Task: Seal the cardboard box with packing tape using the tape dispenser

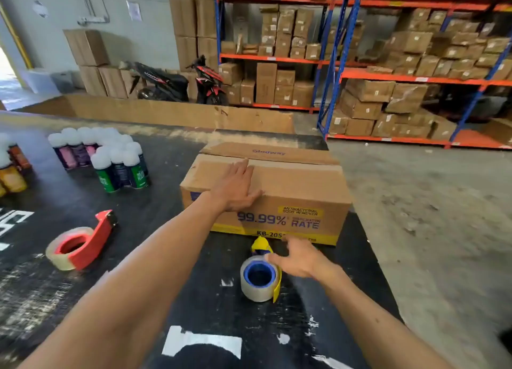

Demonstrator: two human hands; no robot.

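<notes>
A left hand (237, 187) lies spread on the cardboard box (266, 194) flaps while the open right hand (297, 259) touches the yellow tape dispenser (261, 271), not yet gripped.

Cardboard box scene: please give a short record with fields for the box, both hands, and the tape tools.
box: cardboard box on the dark table, flaps folded shut, no fresh tape seen
left hand: left hand flat on the box top, pressing the flaps
right hand: right hand open, touching the yellow tape dispenser
spare tool: red tape dispenser lying to the left, untouched
other: spray cans standing at far left
</notes>
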